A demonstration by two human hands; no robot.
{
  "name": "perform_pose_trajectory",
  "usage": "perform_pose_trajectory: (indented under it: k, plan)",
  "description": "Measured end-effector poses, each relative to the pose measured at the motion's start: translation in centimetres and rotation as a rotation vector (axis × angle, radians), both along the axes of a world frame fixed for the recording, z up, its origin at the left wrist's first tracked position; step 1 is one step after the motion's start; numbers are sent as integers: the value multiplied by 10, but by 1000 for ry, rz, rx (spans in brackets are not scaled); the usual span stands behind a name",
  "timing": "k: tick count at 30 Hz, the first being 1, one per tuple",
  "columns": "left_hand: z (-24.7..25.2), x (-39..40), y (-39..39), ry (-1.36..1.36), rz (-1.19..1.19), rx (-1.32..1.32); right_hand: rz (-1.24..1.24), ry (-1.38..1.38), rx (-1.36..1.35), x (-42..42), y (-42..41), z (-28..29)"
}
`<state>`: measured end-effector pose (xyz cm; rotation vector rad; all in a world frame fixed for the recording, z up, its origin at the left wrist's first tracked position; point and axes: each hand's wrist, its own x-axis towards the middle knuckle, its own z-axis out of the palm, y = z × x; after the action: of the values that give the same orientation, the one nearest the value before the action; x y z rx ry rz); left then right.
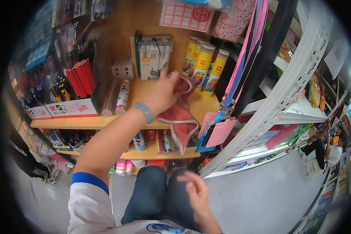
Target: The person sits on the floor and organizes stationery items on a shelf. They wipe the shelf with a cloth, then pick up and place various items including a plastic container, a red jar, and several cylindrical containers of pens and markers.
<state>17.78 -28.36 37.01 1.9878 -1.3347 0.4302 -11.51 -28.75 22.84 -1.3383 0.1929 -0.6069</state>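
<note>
My left hand (163, 95), with a braided grey-blue band at its wrist, is over the wooden shelf (147, 120). It grips a red cloth with pale edging (180, 112), whose lower end hangs past the shelf's front edge. Just behind the fingers stands a clear plastic case of markers (154, 57). Several yellow-topped pencil tubes (204, 60) are upright to the right of the cloth. Low in the view, my right hand (196, 190) hovers before my knee, fingers apart and holding nothing.
Two tubes of coloured pencils (122, 98) lie left of my left hand, near a small pale box (122, 69). Pen display boxes (71, 107) fill the left end. Lanyards with pink card holders (220, 131) hang beside a white metal upright (269, 90). Other people are at both sides.
</note>
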Motion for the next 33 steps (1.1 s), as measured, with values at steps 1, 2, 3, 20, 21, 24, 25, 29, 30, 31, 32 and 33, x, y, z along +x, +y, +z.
perform_pose_trajectory:
  k: [1,2,3,20,21,24,25,29,30,31,32,33]
  plan:
    - [-8,-2,-11,-9,-8,89,37,22,-34,-6,0,-10]
    - [-14,-2,-23,-18,-15,178,52,50,-22,-12,-1,-16]
    - [-15,-1,-31,-3,18,306,70,78,-4,-17,-1,-21]
    - [-12,73,-122,144,423,631,391,310,68,-35,4,-89]
    - [-7,73,-121,142,426,667,403,299,61,-36,9,-76]
    - [3,69,-125,128,412,733,395,330,128,-40,12,-68]
    - [5,67,-126,122,406,736,386,329,142,-41,12,-68]
    - [6,67,-123,68,386,801,349,372,99,-46,10,-59]
    - [2,68,-121,58,397,787,341,371,113,-47,12,-57]
    - [-2,69,-119,48,410,774,334,370,127,-49,13,-55]
    - [-6,70,-116,39,423,761,328,368,142,-51,15,-55]
    - [-5,66,-114,38,403,755,361,395,85,-52,15,-60]
